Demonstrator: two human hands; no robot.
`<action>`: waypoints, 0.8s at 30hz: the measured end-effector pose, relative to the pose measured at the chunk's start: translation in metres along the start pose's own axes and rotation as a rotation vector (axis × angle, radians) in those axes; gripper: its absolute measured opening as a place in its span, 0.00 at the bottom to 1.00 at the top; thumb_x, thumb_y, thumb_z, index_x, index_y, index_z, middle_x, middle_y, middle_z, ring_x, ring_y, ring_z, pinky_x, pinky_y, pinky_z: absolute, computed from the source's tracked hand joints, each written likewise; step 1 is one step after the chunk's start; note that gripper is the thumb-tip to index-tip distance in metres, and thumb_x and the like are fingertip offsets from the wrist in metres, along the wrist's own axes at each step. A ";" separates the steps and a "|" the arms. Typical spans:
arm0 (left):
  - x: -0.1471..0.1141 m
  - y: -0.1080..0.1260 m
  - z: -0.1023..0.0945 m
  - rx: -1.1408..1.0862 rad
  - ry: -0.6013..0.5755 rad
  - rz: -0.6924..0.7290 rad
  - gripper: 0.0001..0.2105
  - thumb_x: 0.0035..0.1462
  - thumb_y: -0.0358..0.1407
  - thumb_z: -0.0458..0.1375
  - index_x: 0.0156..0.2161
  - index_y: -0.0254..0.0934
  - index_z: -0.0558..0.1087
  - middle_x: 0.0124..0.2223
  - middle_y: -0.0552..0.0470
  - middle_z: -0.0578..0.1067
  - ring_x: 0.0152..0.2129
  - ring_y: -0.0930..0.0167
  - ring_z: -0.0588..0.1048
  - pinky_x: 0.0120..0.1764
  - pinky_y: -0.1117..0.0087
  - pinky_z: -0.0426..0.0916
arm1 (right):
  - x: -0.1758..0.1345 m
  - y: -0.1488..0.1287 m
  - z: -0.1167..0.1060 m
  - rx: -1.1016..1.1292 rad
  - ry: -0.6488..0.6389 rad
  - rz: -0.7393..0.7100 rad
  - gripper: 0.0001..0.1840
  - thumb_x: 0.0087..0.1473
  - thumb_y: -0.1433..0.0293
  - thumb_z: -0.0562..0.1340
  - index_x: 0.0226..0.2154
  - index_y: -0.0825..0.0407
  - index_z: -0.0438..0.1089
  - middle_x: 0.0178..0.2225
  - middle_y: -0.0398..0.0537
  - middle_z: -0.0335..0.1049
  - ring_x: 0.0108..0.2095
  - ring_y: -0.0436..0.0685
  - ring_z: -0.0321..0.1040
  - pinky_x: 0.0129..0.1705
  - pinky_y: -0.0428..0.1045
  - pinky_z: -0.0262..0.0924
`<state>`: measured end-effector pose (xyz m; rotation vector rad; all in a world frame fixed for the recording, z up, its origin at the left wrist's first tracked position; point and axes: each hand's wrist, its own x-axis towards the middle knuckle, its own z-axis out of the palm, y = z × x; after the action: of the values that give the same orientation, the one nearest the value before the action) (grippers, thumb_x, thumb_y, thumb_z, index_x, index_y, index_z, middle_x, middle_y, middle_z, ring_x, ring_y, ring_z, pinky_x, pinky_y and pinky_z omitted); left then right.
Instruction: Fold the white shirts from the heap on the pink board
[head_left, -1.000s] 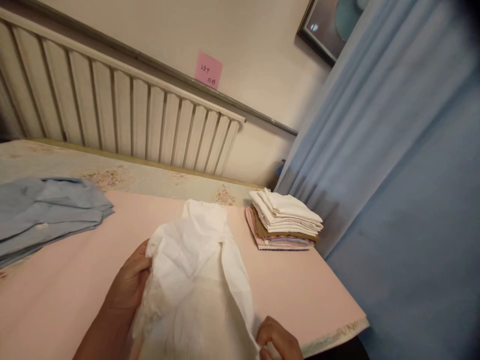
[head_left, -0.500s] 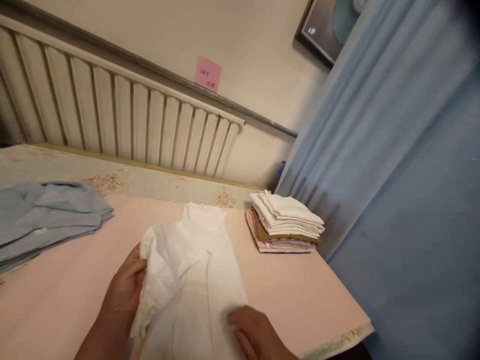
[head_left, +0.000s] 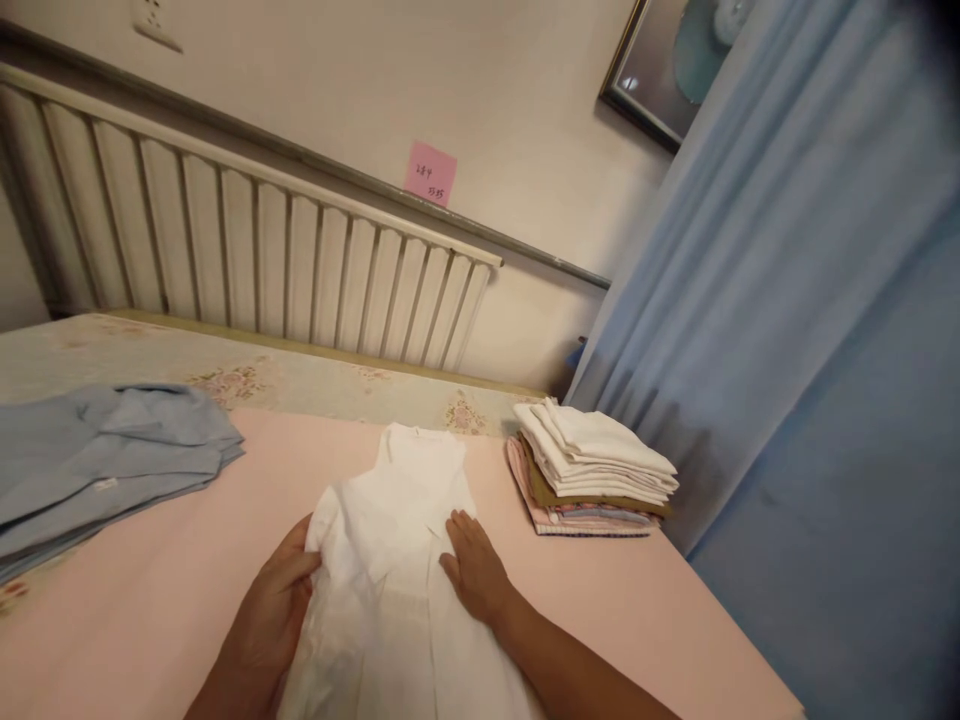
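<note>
A white high-collared garment (head_left: 405,520) lies lengthwise on the pink cloth (head_left: 172,600), its collar toward the wall and its lower end cut off by the frame. One long edge has been folded inward on the right side. My left hand (head_left: 274,600) pinches the garment's left edge near the shoulder, thumb on top and fingers beneath. Across the right half, my right hand (head_left: 476,570) rests flat, palm down, fingers stretched toward the collar.
A stack of folded clothes (head_left: 596,465), white on top, sits to the right. A blue-grey garment (head_left: 112,450) lies at the left. Behind are a floral cover (head_left: 337,380) and a radiator (head_left: 262,250); a blue curtain (head_left: 697,300) hangs at the right.
My right hand has moved up the garment from its lower right edge and now lies flat near the chest. My left hand keeps its hold on the left edge, which lies flatter.
</note>
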<state>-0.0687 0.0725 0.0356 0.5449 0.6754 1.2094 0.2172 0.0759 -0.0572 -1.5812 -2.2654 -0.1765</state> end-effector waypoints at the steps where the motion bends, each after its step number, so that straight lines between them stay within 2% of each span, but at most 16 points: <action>1: -0.002 0.000 0.003 0.007 -0.014 -0.016 0.34 0.35 0.26 0.60 0.54 0.40 0.69 0.38 0.51 0.80 0.31 0.63 0.79 0.33 0.68 0.73 | 0.005 0.004 0.004 -0.008 0.008 -0.002 0.28 0.59 0.70 0.55 0.60 0.59 0.56 0.63 0.61 0.53 0.65 0.63 0.46 0.63 0.63 0.49; 4: -0.006 -0.006 0.012 0.068 -0.081 -0.079 0.33 0.38 0.29 0.60 0.55 0.39 0.68 0.40 0.49 0.80 0.34 0.61 0.78 0.35 0.66 0.73 | 0.021 0.012 0.014 -0.031 0.042 0.002 0.27 0.59 0.70 0.54 0.60 0.58 0.57 0.63 0.59 0.54 0.64 0.62 0.47 0.63 0.62 0.49; 7: -0.004 -0.022 0.017 0.324 -0.197 -0.113 0.30 0.42 0.31 0.56 0.56 0.38 0.68 0.43 0.48 0.79 0.40 0.60 0.77 0.40 0.63 0.72 | 0.034 0.016 0.022 -0.031 0.099 0.028 0.25 0.60 0.69 0.53 0.59 0.57 0.58 0.62 0.58 0.56 0.64 0.61 0.48 0.63 0.61 0.49; 11: 0.005 -0.057 0.013 0.947 -0.258 0.067 0.26 0.44 0.30 0.52 0.51 0.36 0.73 0.50 0.47 0.77 0.49 0.60 0.73 0.52 0.62 0.64 | 0.050 0.023 0.026 0.088 0.169 0.059 0.23 0.59 0.69 0.53 0.56 0.54 0.63 0.58 0.55 0.63 0.61 0.60 0.55 0.62 0.60 0.50; 14: 0.009 -0.079 0.007 1.288 -0.268 0.173 0.23 0.46 0.30 0.51 0.49 0.40 0.75 0.50 0.47 0.77 0.49 0.61 0.73 0.55 0.63 0.61 | 0.069 0.040 0.018 0.230 0.192 0.238 0.18 0.56 0.70 0.53 0.48 0.51 0.71 0.49 0.50 0.72 0.52 0.56 0.66 0.56 0.54 0.58; 16: 0.009 -0.085 0.006 1.356 -0.267 0.188 0.23 0.48 0.30 0.50 0.49 0.42 0.75 0.49 0.48 0.78 0.48 0.63 0.74 0.53 0.65 0.63 | 0.086 0.057 0.010 0.261 0.208 0.381 0.18 0.57 0.71 0.50 0.43 0.52 0.72 0.43 0.50 0.75 0.45 0.56 0.70 0.51 0.51 0.62; 19: 0.009 -0.084 0.005 1.337 -0.261 0.188 0.22 0.50 0.30 0.49 0.48 0.43 0.75 0.48 0.49 0.78 0.47 0.65 0.74 0.52 0.67 0.64 | 0.117 0.088 -0.002 0.257 0.212 0.509 0.19 0.55 0.72 0.49 0.41 0.55 0.73 0.40 0.54 0.75 0.42 0.57 0.71 0.48 0.51 0.63; 24: 0.015 -0.082 0.002 1.340 -0.259 0.138 0.22 0.48 0.30 0.50 0.48 0.43 0.75 0.47 0.49 0.79 0.46 0.65 0.75 0.51 0.68 0.65 | 0.164 0.119 -0.008 0.306 0.069 0.580 0.19 0.51 0.76 0.51 0.39 0.56 0.74 0.36 0.53 0.77 0.35 0.55 0.72 0.40 0.47 0.64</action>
<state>-0.0100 0.0651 -0.0232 1.8379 1.1908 0.6349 0.2800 0.2609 -0.0020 -1.9326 -1.5998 0.2527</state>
